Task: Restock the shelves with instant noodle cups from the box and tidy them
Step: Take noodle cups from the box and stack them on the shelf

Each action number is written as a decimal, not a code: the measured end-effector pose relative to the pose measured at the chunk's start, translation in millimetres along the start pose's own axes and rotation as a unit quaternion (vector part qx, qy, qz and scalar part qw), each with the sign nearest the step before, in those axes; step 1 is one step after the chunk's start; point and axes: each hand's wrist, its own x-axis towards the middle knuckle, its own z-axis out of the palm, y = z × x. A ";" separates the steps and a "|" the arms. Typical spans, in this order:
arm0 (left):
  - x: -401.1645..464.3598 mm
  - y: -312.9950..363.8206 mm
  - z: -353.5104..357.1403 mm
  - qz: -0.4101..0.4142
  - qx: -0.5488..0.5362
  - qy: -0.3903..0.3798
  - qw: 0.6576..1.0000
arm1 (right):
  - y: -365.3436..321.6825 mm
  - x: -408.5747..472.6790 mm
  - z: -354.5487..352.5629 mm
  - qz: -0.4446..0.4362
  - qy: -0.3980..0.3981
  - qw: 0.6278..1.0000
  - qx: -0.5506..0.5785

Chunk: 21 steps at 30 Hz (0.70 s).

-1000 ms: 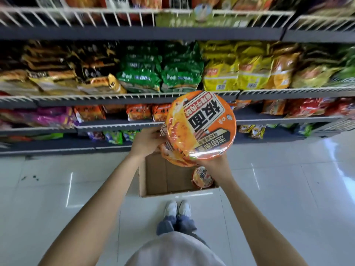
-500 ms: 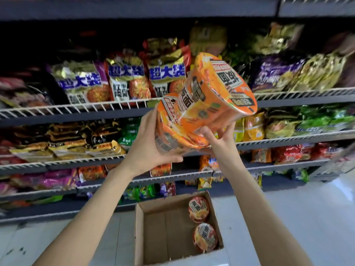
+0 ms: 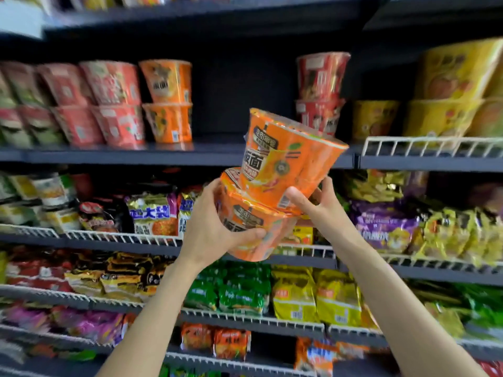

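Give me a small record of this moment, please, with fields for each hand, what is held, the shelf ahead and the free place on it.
left hand: grips the lower orange cup at its side
right hand: grips the upper orange cup near its base
held cups: two, stacked, upper one tilted
cup shelf: red cups and stacked orange cups at left, stacked red cups and yellow cups at right
free place: dark gap between shelved orange and red cups
below: packet noodles
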 end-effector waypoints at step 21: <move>223.3 -59.0 -23.2 -0.098 0.008 0.087 0.991 | -69.3 240.9 68.6 -0.079 0.015 0.995 -0.054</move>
